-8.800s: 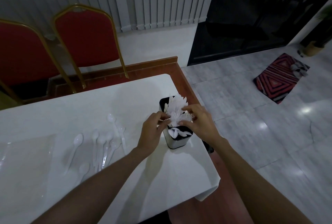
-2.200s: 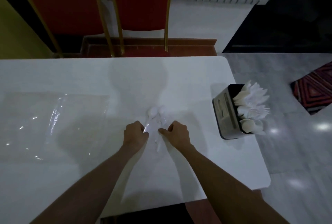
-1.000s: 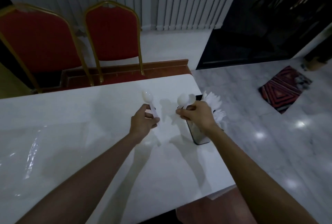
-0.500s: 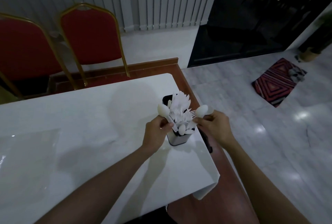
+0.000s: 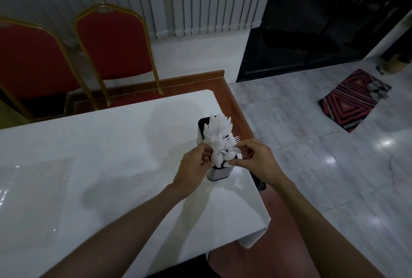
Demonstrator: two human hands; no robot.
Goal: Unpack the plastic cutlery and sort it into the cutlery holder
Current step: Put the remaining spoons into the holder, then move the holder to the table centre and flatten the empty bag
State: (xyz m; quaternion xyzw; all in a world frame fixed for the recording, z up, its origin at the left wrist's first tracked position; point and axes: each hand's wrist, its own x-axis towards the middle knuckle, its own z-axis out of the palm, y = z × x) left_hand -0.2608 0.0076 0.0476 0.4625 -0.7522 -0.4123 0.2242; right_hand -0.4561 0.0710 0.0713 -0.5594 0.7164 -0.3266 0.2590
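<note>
A metal cutlery holder (image 5: 219, 171) with a black top stands near the right edge of the white table (image 5: 116, 144). White plastic cutlery (image 5: 219, 131) fans out of it: knives at the back, forks in the middle, spoons (image 5: 225, 156) at the front. My left hand (image 5: 192, 167) is at the holder's left side and pinches a spoon in the front compartment. My right hand (image 5: 256, 159) is at the holder's right side, its thumb and forefinger pinching a spoon bowl at the front rim. The spoon handles are hidden inside the holder.
An empty clear plastic bag (image 5: 33, 190) lies flat at the table's left. Two red chairs (image 5: 116, 43) with gold frames stand behind the table. The table's right edge runs just past the holder, with a dark object (image 5: 258, 185) below it. A striped rug (image 5: 350, 101) lies on the tiled floor.
Both hands have come down and closer together, and the two spoons they held above the holder now sit low in its front compartment.
</note>
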